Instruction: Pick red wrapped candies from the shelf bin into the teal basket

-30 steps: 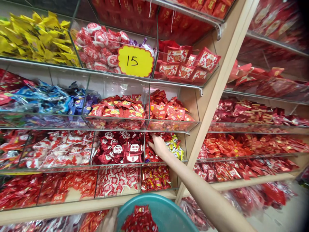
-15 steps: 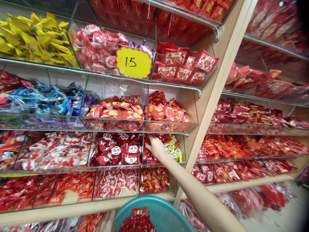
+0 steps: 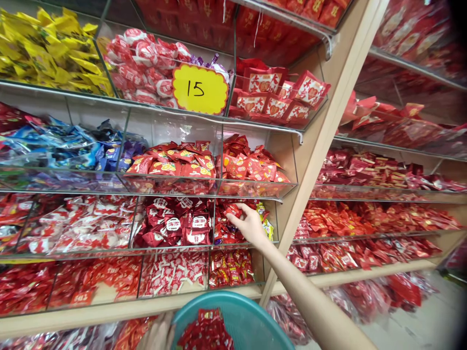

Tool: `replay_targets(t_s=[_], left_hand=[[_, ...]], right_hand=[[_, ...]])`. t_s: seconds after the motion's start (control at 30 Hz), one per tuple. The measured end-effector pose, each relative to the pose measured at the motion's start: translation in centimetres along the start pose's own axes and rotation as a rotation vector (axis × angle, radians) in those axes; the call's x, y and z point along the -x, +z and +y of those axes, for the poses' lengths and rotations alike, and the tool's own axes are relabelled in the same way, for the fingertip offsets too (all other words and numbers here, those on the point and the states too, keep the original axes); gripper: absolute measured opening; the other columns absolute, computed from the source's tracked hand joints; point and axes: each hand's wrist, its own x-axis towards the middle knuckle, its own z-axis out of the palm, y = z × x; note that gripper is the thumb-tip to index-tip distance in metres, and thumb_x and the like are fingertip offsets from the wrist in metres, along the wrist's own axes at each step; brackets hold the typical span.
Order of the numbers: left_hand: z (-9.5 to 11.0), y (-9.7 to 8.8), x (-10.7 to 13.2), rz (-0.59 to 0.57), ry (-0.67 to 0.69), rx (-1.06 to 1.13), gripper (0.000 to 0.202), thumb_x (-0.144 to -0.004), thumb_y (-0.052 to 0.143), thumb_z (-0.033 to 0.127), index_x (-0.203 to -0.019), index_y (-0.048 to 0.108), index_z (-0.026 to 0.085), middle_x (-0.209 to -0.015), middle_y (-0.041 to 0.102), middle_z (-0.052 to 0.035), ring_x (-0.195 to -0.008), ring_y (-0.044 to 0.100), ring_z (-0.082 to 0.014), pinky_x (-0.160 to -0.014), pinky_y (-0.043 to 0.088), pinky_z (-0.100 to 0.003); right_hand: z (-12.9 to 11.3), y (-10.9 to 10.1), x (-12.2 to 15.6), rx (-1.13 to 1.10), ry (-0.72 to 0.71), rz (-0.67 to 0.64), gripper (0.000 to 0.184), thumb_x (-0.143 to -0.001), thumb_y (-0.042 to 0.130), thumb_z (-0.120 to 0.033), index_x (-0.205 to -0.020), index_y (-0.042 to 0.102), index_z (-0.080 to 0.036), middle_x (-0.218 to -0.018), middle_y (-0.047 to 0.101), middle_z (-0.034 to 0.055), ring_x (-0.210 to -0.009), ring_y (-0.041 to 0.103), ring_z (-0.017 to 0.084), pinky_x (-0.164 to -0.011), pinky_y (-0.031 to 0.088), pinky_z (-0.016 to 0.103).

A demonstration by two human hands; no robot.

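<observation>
My right hand is at a compartment in the right part of the shelf, thumb and fingers closed on a red-wrapped candy. Below it lie more red-wrapped candies, and behind the hand some yellow-and-white wrapped candies show. My left hand, blurred and cut off by the lower edge, grips the left side of a green plastic basket. Inside the basket is a pile of small dark-red packets.
Clear dividers split the shelves into bins of wrapped sweets, with dark-red packets left of my right hand. A wooden upright stands right of the bins. Above hangs a yellow price sign reading 15. Bagged goods lie low at right.
My right hand has drawn back from deep in the compartment, to the right and slightly down, and a red-wrapped candy now shows in its fingers. My left hand stays at the basket.
</observation>
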Motion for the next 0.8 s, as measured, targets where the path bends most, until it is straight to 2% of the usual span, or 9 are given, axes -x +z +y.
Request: replay_targets(t_s=[0.1,0.2,0.37,0.5,0.6,0.7,0.8], left_hand=[[0.5,-0.6,-0.1,0.091,0.06,0.048,0.044,-0.091,0.029,0.026,-0.126,0.052,0.012,-0.133,0.053,-0.0119,-0.128,0.044,-0.022,-0.108,0.033,-0.035],[2.1,-2.3,0.5,0.173,0.134,0.214,0.038,-0.091,0.031,0.032,-0.113,0.059,0.017,-0.121,0.061,-0.0106,-0.119,0.052,-0.0227,-0.104,0.038,-0.036],[5.9,-5.8,1.7,0.219,0.243,0.594,0.033,-0.088,0.037,0.043,-0.098,0.061,0.023,-0.105,0.065,-0.0061,-0.102,0.06,-0.0207,-0.09,0.047,-0.032],[8.2,-7.1,2.0,0.136,0.168,0.85,0.039,-0.084,0.044,0.051,-0.105,0.058,0.021,-0.101,0.067,-0.0066,-0.095,0.061,-0.021,-0.082,0.05,-0.032],[9.3,-7.6,2.1,0.038,0.12,1.09,0.053,-0.079,0.049,0.056,-0.115,0.053,0.018,-0.111,0.064,-0.0095,-0.101,0.06,-0.0209,-0.084,0.05,-0.03],[10.0,-8.2,2.4,-0.099,0.077,1.275,0.063,-0.077,0.051,0.058,-0.125,0.047,0.017,-0.115,0.061,-0.0098,-0.101,0.059,-0.02,-0.075,0.051,-0.027],[10.2,-8.5,2.5,-0.134,0.055,1.31,0.059,-0.076,0.055,0.056,-0.12,0.053,0.017,-0.1,0.065,-0.0054,-0.084,0.06,-0.0159,-0.063,0.048,-0.023]], right_hand=[[-0.5,-0.9,2.5,-0.355,0.125,-0.009,0.034,-0.071,0.068,-0.046,-0.092,0.061,-0.019,-0.072,0.062,-0.0012,-0.055,0.05,0.01,-0.052,0.041,0.023],[-0.6,-1.1,6.1,-0.603,0.3,-0.049,0.033,-0.07,0.071,-0.045,-0.088,0.06,-0.02,-0.068,0.06,-0.0028,-0.054,0.049,0.009,-0.051,0.04,0.021],[0.7,0.8,11.8,-0.916,0.579,-0.154,0.032,-0.068,0.076,-0.04,-0.087,0.061,-0.02,-0.07,0.059,-0.0039,-0.051,0.048,0.005,-0.05,0.039,0.019],[2.5,2.7,14.8,-1.087,0.776,-0.154,0.029,-0.065,0.079,-0.035,-0.075,0.058,-0.019,-0.063,0.057,-0.0057,-0.049,0.048,0.004,-0.048,0.038,0.017],[3.3,3.7,16.5,-1.155,0.889,-0.173,0.027,-0.064,0.08,-0.032,-0.075,0.06,-0.019,-0.065,0.059,-0.0057,-0.049,0.048,0.004,-0.048,0.037,0.016],[3.7,4.2,17.9,-1.177,0.922,-0.292,0.023,-0.068,0.077,-0.031,-0.083,0.064,-0.019,-0.071,0.062,-0.0036,-0.051,0.049,0.004,-0.049,0.038,0.016],[3.8,4.9,19.0,-1.176,0.924,-0.395,0.021,-0.072,0.074,-0.032,-0.086,0.066,-0.019,-0.071,0.062,-0.0025,-0.051,0.049,0.005,-0.049,0.037,0.016]])
